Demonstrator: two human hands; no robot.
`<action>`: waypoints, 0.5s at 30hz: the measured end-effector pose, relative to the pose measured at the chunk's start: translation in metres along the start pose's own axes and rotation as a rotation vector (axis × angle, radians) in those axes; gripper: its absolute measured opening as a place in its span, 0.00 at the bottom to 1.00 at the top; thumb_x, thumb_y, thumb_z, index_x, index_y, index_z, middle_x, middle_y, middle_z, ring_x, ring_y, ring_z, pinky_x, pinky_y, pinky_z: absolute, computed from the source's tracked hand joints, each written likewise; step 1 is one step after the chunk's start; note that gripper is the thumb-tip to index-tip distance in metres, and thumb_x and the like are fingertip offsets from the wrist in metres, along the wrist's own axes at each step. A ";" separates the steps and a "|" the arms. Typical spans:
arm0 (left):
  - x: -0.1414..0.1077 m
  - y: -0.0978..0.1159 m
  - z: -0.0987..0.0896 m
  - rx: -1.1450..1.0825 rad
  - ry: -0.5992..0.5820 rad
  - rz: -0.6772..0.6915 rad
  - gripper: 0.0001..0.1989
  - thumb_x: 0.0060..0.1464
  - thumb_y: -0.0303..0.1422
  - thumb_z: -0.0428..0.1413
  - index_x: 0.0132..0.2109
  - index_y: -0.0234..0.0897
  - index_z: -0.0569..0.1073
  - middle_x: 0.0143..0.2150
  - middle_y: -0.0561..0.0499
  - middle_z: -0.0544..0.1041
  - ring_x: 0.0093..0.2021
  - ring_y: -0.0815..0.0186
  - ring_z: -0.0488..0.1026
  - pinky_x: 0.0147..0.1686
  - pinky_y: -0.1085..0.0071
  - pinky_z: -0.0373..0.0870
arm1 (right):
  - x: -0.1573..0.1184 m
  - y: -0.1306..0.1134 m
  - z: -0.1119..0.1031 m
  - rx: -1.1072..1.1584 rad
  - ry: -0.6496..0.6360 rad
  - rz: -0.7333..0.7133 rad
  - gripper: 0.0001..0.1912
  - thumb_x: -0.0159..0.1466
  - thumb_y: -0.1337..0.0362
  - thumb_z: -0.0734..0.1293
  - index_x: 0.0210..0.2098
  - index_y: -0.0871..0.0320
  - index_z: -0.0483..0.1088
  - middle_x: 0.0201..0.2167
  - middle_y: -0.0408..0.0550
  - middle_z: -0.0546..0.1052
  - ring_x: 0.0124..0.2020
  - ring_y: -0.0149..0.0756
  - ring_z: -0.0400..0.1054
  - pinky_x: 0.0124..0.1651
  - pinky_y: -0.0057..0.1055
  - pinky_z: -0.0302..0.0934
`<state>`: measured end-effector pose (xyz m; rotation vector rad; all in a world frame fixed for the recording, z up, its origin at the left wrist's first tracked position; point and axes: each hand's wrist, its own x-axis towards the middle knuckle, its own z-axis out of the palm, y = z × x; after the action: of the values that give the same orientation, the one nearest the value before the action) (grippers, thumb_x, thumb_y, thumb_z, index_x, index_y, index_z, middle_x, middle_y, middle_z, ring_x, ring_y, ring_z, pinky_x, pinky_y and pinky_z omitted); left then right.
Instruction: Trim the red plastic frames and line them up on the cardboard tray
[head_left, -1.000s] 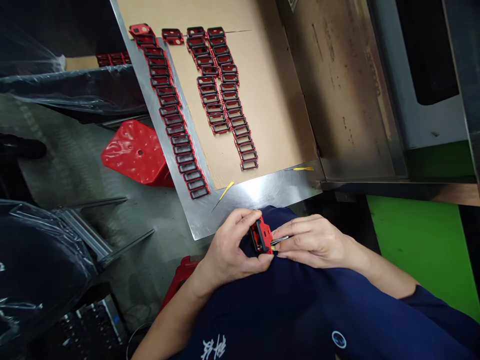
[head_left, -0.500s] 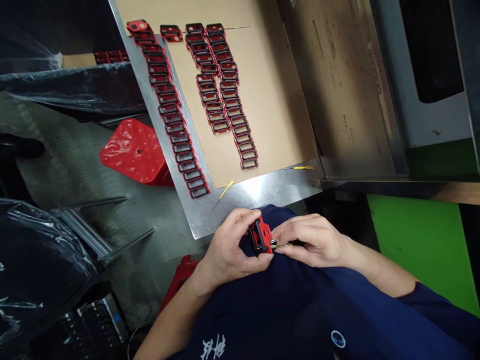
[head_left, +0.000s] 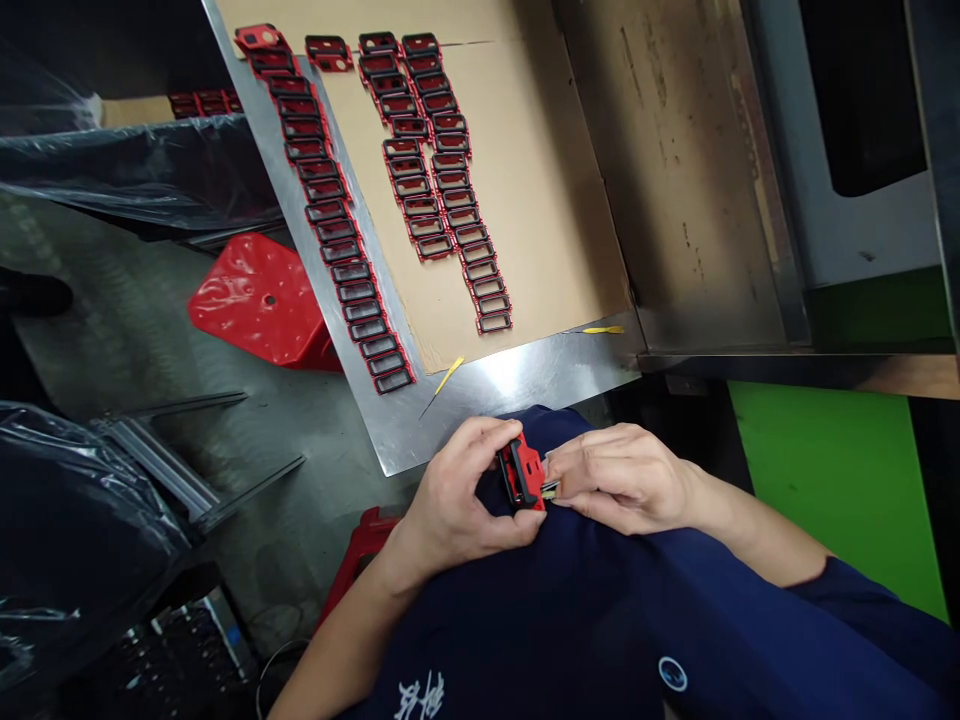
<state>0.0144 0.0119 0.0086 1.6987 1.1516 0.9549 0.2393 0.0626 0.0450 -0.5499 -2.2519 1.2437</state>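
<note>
My left hand (head_left: 457, 495) grips a red and black frame part (head_left: 523, 473) between thumb and fingers, just off the table's near edge. At the part's right side, my right hand (head_left: 626, 478) pinches a small, thin metal piece (head_left: 551, 489) whose tip meets or nearly meets the red face. Its exact shape is partly hidden by my fingers. Similar red and black frames lie in rows on the cardboard (head_left: 536, 200) and along the metal table's left strip.
Two yellow-handled thin tools, one on the left (head_left: 450, 376) and one on the right (head_left: 603, 330), lie near the front edge of the metal table (head_left: 390, 440). A red stool (head_left: 255, 300) stands left. A metal wall (head_left: 675, 180) rises at right.
The thin metal piece shows less beyond my right fingertips, which have shifted slightly around it. My left hand still holds the frame. The table appears shifted slightly up and left in the view.
</note>
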 end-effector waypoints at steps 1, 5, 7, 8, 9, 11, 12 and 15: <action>0.000 0.000 0.000 0.004 -0.004 0.002 0.31 0.46 0.34 0.63 0.58 0.37 0.67 0.48 0.43 0.74 0.42 0.61 0.77 0.32 0.69 0.79 | 0.000 0.000 0.000 -0.009 -0.004 -0.008 0.03 0.67 0.72 0.65 0.40 0.63 0.72 0.37 0.54 0.80 0.44 0.36 0.77 0.50 0.30 0.75; 0.000 0.000 -0.001 0.024 -0.011 0.016 0.31 0.46 0.35 0.63 0.58 0.37 0.67 0.48 0.43 0.74 0.42 0.60 0.77 0.33 0.68 0.79 | -0.001 0.000 -0.001 -0.014 -0.006 -0.021 0.03 0.68 0.71 0.65 0.40 0.63 0.71 0.36 0.53 0.81 0.43 0.35 0.78 0.50 0.30 0.74; 0.000 0.000 -0.003 0.039 -0.008 0.023 0.31 0.46 0.34 0.63 0.58 0.37 0.67 0.48 0.43 0.75 0.42 0.60 0.77 0.36 0.66 0.80 | -0.001 0.000 -0.001 -0.002 0.004 -0.020 0.03 0.68 0.72 0.66 0.40 0.62 0.72 0.36 0.53 0.81 0.43 0.35 0.78 0.50 0.29 0.75; 0.000 -0.001 -0.003 0.047 -0.002 0.026 0.31 0.46 0.34 0.63 0.58 0.37 0.67 0.48 0.43 0.75 0.43 0.59 0.77 0.38 0.65 0.80 | -0.001 0.000 -0.001 0.002 0.015 -0.019 0.03 0.67 0.72 0.66 0.41 0.62 0.72 0.36 0.53 0.81 0.43 0.35 0.78 0.50 0.29 0.75; 0.000 -0.001 -0.003 0.053 0.005 0.029 0.31 0.46 0.34 0.63 0.58 0.37 0.67 0.48 0.43 0.75 0.44 0.59 0.77 0.40 0.63 0.80 | -0.002 0.000 -0.001 0.004 0.030 -0.016 0.03 0.67 0.72 0.66 0.41 0.63 0.72 0.36 0.53 0.81 0.43 0.35 0.78 0.49 0.30 0.75; -0.001 -0.002 -0.004 0.054 0.027 0.035 0.31 0.46 0.34 0.63 0.58 0.37 0.67 0.48 0.43 0.75 0.45 0.58 0.77 0.43 0.61 0.80 | -0.003 0.000 0.000 0.010 0.072 0.009 0.03 0.66 0.73 0.67 0.40 0.63 0.72 0.37 0.54 0.81 0.43 0.36 0.78 0.48 0.30 0.75; -0.002 -0.002 -0.003 0.046 0.035 0.034 0.32 0.46 0.34 0.64 0.58 0.38 0.67 0.48 0.43 0.74 0.46 0.57 0.77 0.44 0.60 0.80 | -0.003 0.000 0.000 0.017 0.097 0.025 0.03 0.66 0.73 0.68 0.40 0.64 0.72 0.37 0.55 0.80 0.43 0.37 0.78 0.48 0.31 0.75; -0.004 -0.005 -0.002 -0.021 0.049 0.016 0.33 0.46 0.33 0.65 0.59 0.39 0.66 0.50 0.42 0.73 0.47 0.57 0.77 0.45 0.60 0.80 | -0.003 0.000 0.001 0.035 0.156 0.071 0.03 0.64 0.73 0.70 0.38 0.64 0.72 0.37 0.56 0.80 0.42 0.37 0.78 0.47 0.33 0.75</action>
<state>0.0099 0.0091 0.0045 1.6783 1.1576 1.0208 0.2406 0.0600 0.0442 -0.6944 -2.0934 1.2280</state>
